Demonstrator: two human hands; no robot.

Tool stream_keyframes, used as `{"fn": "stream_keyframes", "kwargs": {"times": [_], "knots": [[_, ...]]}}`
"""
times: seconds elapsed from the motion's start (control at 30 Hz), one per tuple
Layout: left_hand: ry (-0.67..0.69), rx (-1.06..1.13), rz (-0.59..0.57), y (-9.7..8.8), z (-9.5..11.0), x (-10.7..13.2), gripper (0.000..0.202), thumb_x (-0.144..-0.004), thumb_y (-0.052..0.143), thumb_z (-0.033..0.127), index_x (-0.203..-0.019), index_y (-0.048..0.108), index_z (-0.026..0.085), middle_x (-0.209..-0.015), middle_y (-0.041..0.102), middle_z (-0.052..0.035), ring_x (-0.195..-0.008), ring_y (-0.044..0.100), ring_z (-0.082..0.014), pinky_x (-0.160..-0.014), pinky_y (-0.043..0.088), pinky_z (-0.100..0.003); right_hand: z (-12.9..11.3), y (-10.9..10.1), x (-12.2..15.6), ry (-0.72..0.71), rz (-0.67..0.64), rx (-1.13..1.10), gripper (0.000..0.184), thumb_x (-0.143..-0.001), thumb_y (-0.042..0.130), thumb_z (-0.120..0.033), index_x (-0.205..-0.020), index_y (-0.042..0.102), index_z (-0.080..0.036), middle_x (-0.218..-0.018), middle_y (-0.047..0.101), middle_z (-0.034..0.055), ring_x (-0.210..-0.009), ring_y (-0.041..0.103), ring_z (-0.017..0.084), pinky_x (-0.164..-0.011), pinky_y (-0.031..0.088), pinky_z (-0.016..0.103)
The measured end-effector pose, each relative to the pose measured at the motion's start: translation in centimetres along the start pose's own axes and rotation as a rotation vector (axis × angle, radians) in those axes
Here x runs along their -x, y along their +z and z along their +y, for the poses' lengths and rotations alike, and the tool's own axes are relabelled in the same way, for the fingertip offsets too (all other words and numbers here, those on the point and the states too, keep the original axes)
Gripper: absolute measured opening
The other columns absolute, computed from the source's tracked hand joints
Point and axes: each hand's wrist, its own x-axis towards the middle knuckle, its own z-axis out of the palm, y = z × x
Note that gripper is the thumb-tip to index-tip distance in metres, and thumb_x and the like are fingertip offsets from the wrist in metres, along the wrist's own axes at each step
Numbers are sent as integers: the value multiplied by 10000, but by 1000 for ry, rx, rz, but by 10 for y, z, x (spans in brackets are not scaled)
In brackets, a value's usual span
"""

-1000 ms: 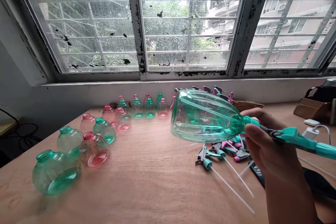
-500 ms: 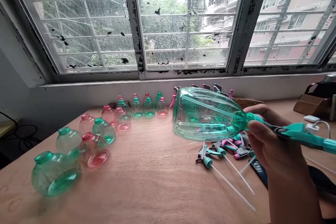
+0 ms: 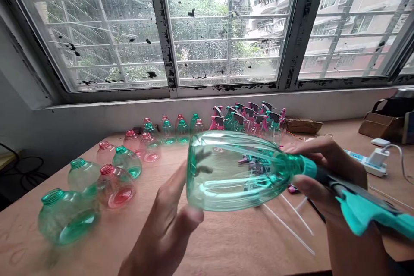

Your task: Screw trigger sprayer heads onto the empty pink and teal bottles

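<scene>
A clear green spray bottle [image 3: 233, 181] lies sideways in the air, its base to the left, a straw visible inside. My right hand [image 3: 326, 172] is closed round its neck and turquoise collar. The black and turquoise trigger head [image 3: 359, 207] points right, past that hand. At the base, my left hand [image 3: 168, 220] is open, fingers spread behind the bottle and showing through the plastic. Its blurred thumb is by the lower corner; firm contact cannot be made out. Behind the bottle, loose trigger heads are partly hidden, their white straws [image 3: 289, 228] sticking out.
Open green and pink bottles [image 3: 118, 185] stand along the table's left side and back. Several bottles with spray heads [image 3: 249, 116] stand by the window wall. At right are a power strip [image 3: 371, 166] with a white plug, and a brown box [image 3: 381, 125].
My left hand has come into view from below, at the bottle's base. The bottle has moved left and down in my right hand, and its trigger has turned downward.
</scene>
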Motion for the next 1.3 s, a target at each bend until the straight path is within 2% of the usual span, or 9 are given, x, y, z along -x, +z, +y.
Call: {"fn": "stream_keyframes", "kwargs": {"times": [0.13, 0.23, 0.33, 0.5, 0.63, 0.77, 0.9, 1.03, 1.3], "knots": [[58, 39, -183, -16, -14, -6, 707, -938, 543, 677, -1565, 400, 384, -1572, 536, -19, -1474, 437, -396, -1194, 437, -554, -2, 1, 2, 31, -12, 7, 278, -821, 831, -508, -967, 732, -294, -543, 637, -28, -396, 491, 151, -380, 323, 290], [153, -177, -278, -32, -33, -1, 982, -824, 788, 403, -1619, 212, 429, -1630, 458, -23, -1436, 494, -417, -1112, 529, -539, -2, -2, 0, 94, -56, -17, 322, -806, 817, -573, -919, 734, -283, -518, 615, -34, -400, 467, 141, -384, 292, 279], [173, -355, -270, -40, -42, 1, 1156, -781, 782, 234, -1633, 27, 433, -1673, 377, -38, -1404, 532, -437, -1010, 609, -528, 1, -1, 2, 71, -94, 100, 305, -817, 817, -548, -926, 735, -275, -565, 643, -27, -398, 467, 125, -377, 320, 261], [89, -331, -326, -34, -33, -6, 1247, -781, 808, 598, -1623, -96, 422, -1748, 140, -57, -1555, 242, -459, -1199, 385, -641, 11, 2, 3, -66, -211, 241, 270, -825, 834, -478, -983, 749, -277, -683, 744, 10, -472, 608, 145, -438, 469, 249], [49, -199, -244, -26, -33, -8, 1007, -903, 702, 550, -1623, 3, 461, -1751, 139, -3, -1592, 157, -403, -1267, 243, -639, 11, 4, 2, 19, -222, 130, 247, -866, 798, -488, -978, 719, -282, -631, 741, -14, -424, 612, 131, -397, 474, 218], [110, -229, -98, -19, -40, -6, 975, -967, 672, 364, -1588, -59, 539, -1751, 135, 44, -1598, 165, -360, -1270, 246, -630, 6, 8, 1, 139, -164, 62, 235, -840, 839, -442, -943, 714, -272, -654, 733, -22, -437, 633, 130, -392, 495, 202], [42, -102, -32, -16, -39, -7, 1141, -847, 808, 450, -1598, -49, 519, -1758, 56, 59, -1607, 64, -378, -1291, 150, -627, 6, 15, 2, 132, -152, 40, 221, -815, 868, -322, -965, 717, -263, -682, 727, -30, -446, 615, 111, -421, 497, 197], [11, -20, -51, -19, -31, -9, 1121, -808, 807, 556, -1627, 49, 449, -1755, 118, 23, -1588, 181, -394, -1287, 249, -590, 7, 21, 2, 119, -162, 11, 278, -740, 907, -218, -962, 745, -261, -712, 722, -36, -499, 548, 96, -459, 442, 199], [118, -52, 89, -17, -36, -12, 918, -947, 700, 314, -1595, 87, 529, -1732, 218, 44, -1586, 230, -327, -1269, 282, -591, 15, 34, 4, 381, -165, -206, 239, -800, 879, -372, -927, 708, -261, -655, 713, -31, -457, 520, 107, -393, 395, 191]]}}
